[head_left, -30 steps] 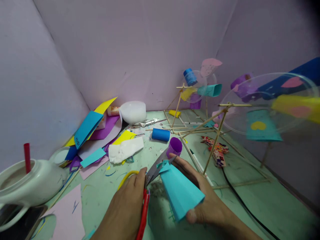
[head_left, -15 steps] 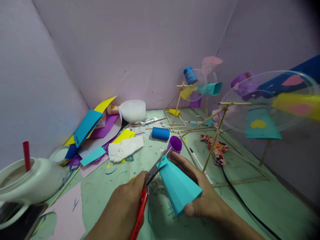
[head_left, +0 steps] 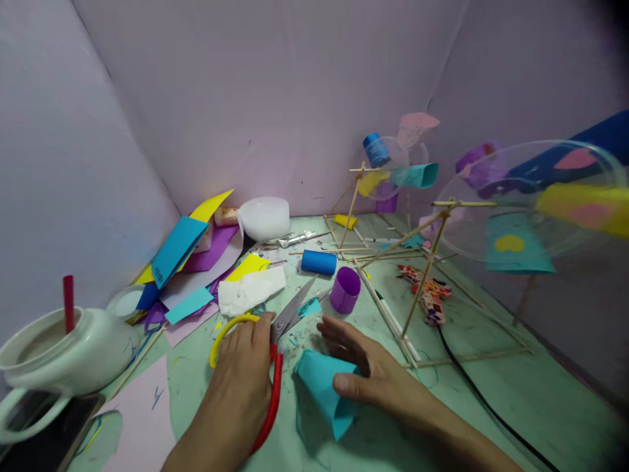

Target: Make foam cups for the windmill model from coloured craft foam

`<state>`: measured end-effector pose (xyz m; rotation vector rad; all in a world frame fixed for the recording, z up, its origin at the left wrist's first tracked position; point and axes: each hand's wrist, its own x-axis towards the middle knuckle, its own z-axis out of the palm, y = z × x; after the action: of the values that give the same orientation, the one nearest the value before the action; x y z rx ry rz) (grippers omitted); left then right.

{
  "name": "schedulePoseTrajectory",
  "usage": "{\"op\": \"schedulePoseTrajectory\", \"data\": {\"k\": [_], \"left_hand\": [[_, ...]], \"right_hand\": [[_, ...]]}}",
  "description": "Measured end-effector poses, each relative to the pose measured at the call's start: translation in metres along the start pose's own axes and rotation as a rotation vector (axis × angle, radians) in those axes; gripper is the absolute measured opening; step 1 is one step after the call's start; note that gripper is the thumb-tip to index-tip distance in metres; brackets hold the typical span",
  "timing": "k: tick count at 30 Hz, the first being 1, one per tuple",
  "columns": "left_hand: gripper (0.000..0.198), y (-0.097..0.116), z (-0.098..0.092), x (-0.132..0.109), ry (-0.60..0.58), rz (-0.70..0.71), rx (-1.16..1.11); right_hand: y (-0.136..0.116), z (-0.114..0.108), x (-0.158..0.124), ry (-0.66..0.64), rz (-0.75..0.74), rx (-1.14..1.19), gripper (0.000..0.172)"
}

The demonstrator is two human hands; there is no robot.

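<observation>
My left hand (head_left: 240,367) is on the scissors (head_left: 291,313), between their yellow and red handles, with the blades parted and pointing away from me. A small turquoise paper scrap (head_left: 310,306) lies by the blades. My right hand (head_left: 361,367) holds a folded turquoise paper cone (head_left: 322,387) low over the table, thumb on its near side and fingers behind. Its wide end faces right and toward me. Beyond my right hand stands a purple paper tube (head_left: 345,290), and a blue paper tube (head_left: 319,262) lies behind it.
Stick frames carrying clear discs (head_left: 531,196) with paper cups stand at the right. A patterned glue gun (head_left: 428,295) with a black cord lies under the nearer one. Coloured paper (head_left: 179,249), white tissue (head_left: 251,292) and a white pot (head_left: 93,344) are at the left.
The scissors have come away from the cone's narrow end and opened wide. A turquoise scrap now lies by the blades. The shortened cone has moved left and toward me with my right hand.
</observation>
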<state>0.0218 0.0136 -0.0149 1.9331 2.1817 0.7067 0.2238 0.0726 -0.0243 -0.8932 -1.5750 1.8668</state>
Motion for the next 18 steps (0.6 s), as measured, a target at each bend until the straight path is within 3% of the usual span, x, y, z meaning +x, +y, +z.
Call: {"op": "schedulePoseTrajectory", "data": {"k": [5,9,12,18], "left_hand": [[0.041,0.007,0.010,0.000,0.217,0.097,0.547],[0.040,0.012,0.009,-0.001,0.395,0.132,0.770],[0.046,0.015,0.009,-0.005,0.444,0.130,0.808],[0.053,0.021,0.013,-0.013,0.431,0.111,0.860]], "right_hand": [[-0.004,0.005,0.013,0.262,-0.091,0.023,0.072],[-0.015,0.008,0.018,0.471,-0.137,-0.074,0.060],[-0.029,0.010,0.020,0.464,-0.113,-0.134,0.048],[-0.043,0.015,0.034,0.363,0.040,-0.209,0.057]]}}
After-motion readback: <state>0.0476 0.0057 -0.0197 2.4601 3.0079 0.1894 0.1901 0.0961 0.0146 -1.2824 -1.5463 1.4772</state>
